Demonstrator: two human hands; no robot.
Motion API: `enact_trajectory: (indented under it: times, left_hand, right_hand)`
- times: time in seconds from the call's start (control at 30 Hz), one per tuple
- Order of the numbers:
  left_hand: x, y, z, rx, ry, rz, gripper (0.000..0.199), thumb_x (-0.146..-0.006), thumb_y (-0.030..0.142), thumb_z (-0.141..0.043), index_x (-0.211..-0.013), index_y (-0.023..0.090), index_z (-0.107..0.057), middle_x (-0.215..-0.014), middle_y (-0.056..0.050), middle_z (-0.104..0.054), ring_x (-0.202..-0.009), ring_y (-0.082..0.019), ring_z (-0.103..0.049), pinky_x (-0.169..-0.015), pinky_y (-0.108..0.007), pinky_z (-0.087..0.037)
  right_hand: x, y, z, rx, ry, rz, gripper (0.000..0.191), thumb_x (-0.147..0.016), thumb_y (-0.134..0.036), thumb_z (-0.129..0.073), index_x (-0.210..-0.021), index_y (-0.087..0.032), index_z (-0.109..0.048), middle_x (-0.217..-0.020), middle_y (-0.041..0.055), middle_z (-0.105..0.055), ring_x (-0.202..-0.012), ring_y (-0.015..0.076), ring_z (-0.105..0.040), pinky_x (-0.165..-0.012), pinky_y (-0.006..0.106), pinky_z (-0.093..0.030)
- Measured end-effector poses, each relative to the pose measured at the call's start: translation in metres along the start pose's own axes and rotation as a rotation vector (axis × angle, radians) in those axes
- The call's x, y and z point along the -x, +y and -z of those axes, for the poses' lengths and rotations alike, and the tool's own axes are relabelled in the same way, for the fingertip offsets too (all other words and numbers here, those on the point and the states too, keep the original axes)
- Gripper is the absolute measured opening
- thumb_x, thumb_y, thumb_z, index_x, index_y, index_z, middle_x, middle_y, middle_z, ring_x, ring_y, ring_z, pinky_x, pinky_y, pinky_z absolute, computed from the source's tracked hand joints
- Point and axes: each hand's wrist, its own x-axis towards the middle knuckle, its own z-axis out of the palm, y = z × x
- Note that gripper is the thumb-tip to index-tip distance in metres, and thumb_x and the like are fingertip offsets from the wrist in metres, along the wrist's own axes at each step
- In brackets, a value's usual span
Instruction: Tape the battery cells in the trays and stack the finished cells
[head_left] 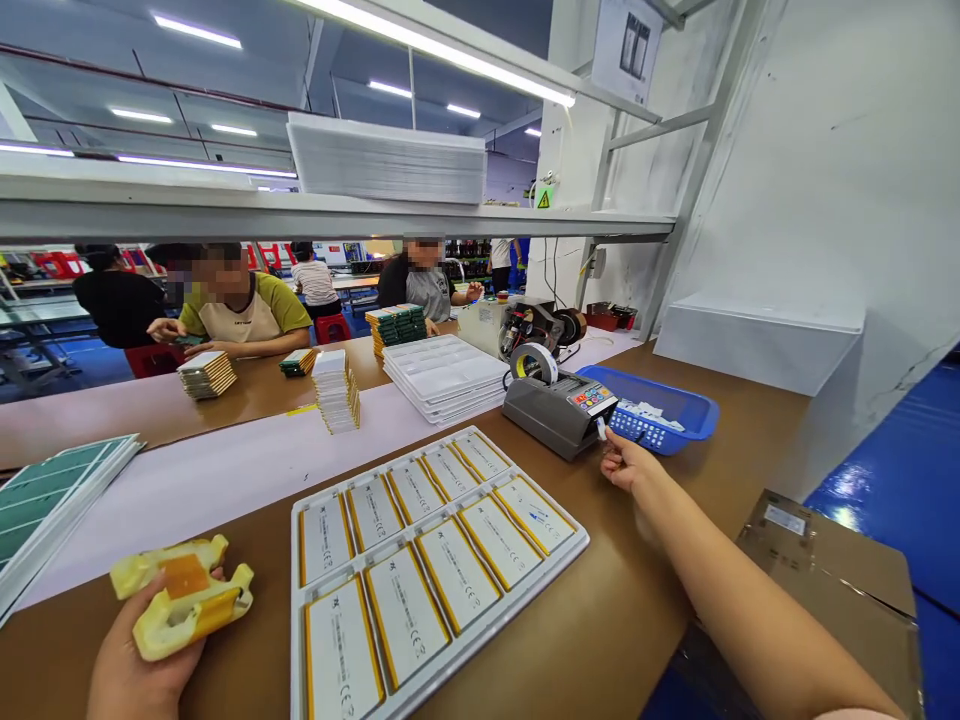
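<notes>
My left hand (146, 655), at the lower left, is closed around a pale yellow plastic holder (214, 605) with notched ends and an amber strip across it. My right hand (628, 468) pinches a short white piece of tape (601, 428) at the front of a grey automatic tape dispenser (551, 422). A roll of tape (534, 362) sits upright on the dispenser's back. Between my hands lies a white plastic tray (576, 540) holding several flat white battery packs (409, 610) with yellow edges, in two rows.
A blue basket (701, 415) with white pieces stands right of the dispenser. Behind the tray are stacked white trays (442, 370) and piles of battery packs (335, 392). Green sheets (56, 490) lie far left. Co-workers sit across the bench beneath a shelf (337, 222). A cardboard box (840, 590) stands lower right.
</notes>
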Motion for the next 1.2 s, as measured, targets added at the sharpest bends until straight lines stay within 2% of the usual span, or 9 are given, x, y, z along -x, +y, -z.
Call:
enact_trajectory:
  times: [0.1,0.17,0.27,0.37,0.57,0.77,1.03,1.1,1.2]
  left_hand:
    - [-0.005,-0.003,0.003,-0.012,-0.001,-0.08,0.043,-0.053,0.007,-0.052,-0.091,0.024,-0.061,-0.082,-0.002,-0.066,-0.069,-0.025,-0.062,-0.066,-0.048,-0.052]
    - [-0.01,-0.005,0.006,-0.019,-0.002,-0.09,0.042,-0.053,0.007,-0.051,-0.091,0.021,-0.06,-0.084,-0.005,-0.066,-0.07,-0.025,-0.061,-0.068,-0.051,-0.05]
    - [-0.014,-0.007,0.007,-0.019,-0.007,-0.088,0.042,-0.054,0.007,-0.051,-0.093,0.02,-0.059,-0.087,-0.006,-0.065,-0.071,-0.025,-0.061,-0.069,-0.054,-0.048]
    - [-0.015,-0.008,0.007,-0.016,-0.016,-0.102,0.042,-0.054,0.007,-0.051,-0.094,0.02,-0.058,-0.088,-0.006,-0.064,-0.072,-0.024,-0.06,-0.07,-0.054,-0.047]
    - [-0.01,-0.009,0.004,-0.011,-0.04,-0.108,0.037,-0.057,0.008,-0.048,-0.092,0.018,-0.058,-0.083,-0.006,-0.064,-0.068,-0.023,-0.06,-0.071,-0.055,-0.046]
    - [-0.008,-0.009,0.0,-0.021,-0.046,-0.101,0.035,-0.059,0.009,-0.047,-0.091,0.017,-0.058,-0.08,-0.005,-0.064,-0.064,-0.021,-0.06,-0.071,-0.052,-0.047]
    - [-0.01,-0.007,0.006,-0.079,-0.055,-0.115,0.039,-0.054,0.007,-0.051,-0.09,0.02,-0.061,-0.087,-0.006,-0.065,-0.072,-0.025,-0.061,-0.069,-0.051,-0.049]
    - [-0.01,-0.005,0.006,-0.078,-0.044,-0.12,0.04,-0.053,0.006,-0.051,-0.088,0.022,-0.061,-0.083,-0.004,-0.065,-0.069,-0.025,-0.061,-0.068,-0.051,-0.049]
    - [-0.01,-0.004,0.005,-0.065,-0.035,-0.122,0.041,-0.051,0.006,-0.052,-0.087,0.024,-0.061,-0.077,-0.002,-0.066,-0.068,-0.025,-0.062,-0.068,-0.051,-0.05]
  right_hand:
    - [0.01,-0.004,-0.004,-0.019,0.148,0.113,0.02,-0.075,-0.024,-0.054,-0.065,-0.019,-0.037,-0.053,-0.0084,-0.033,-0.038,0.0036,-0.023,-0.036,0.016,-0.024]
    - [0.026,-0.01,-0.006,0.079,0.096,0.327,0.015,-0.073,-0.027,-0.055,-0.07,-0.019,-0.043,-0.061,-0.0065,-0.04,-0.046,0.0046,-0.032,-0.043,0.017,-0.031]
    - [0.059,-0.022,-0.016,0.578,-0.512,0.741,0.015,-0.068,-0.03,-0.059,-0.071,-0.018,-0.052,-0.079,-0.0004,-0.048,-0.067,0.0096,-0.046,-0.061,0.022,-0.04]
    - [0.088,-0.028,-0.038,1.07,-1.14,0.856,0.02,-0.068,-0.035,-0.059,-0.079,-0.017,-0.056,-0.094,0.0041,-0.046,-0.082,0.0143,-0.049,-0.074,0.027,-0.04]
    - [0.116,-0.002,-0.085,1.478,-1.464,0.818,0.039,-0.062,-0.04,-0.064,-0.096,-0.021,-0.055,-0.116,0.0053,-0.039,-0.085,0.017,-0.051,-0.073,0.028,-0.04]
    - [0.102,0.013,-0.102,1.524,-1.363,0.714,0.068,-0.043,-0.047,-0.073,-0.101,-0.019,-0.048,-0.106,0.0055,-0.047,-0.084,0.0195,-0.049,-0.064,0.026,-0.04]
    - [0.104,0.035,-0.077,1.117,-1.016,0.902,0.029,-0.075,-0.023,-0.048,-0.103,-0.025,-0.053,-0.106,0.002,-0.055,-0.093,0.018,-0.051,-0.079,0.029,-0.039]
    - [0.092,0.025,-0.059,1.019,-0.798,0.946,0.033,-0.08,-0.022,-0.039,-0.112,-0.024,-0.048,-0.111,0.004,-0.053,-0.1,0.018,-0.048,-0.084,0.031,-0.038]
    - [0.054,-0.006,-0.025,0.926,-0.203,0.945,0.037,-0.08,-0.018,-0.035,-0.114,-0.023,-0.05,-0.106,0.0069,-0.052,-0.097,0.0198,-0.048,-0.082,0.033,-0.038]
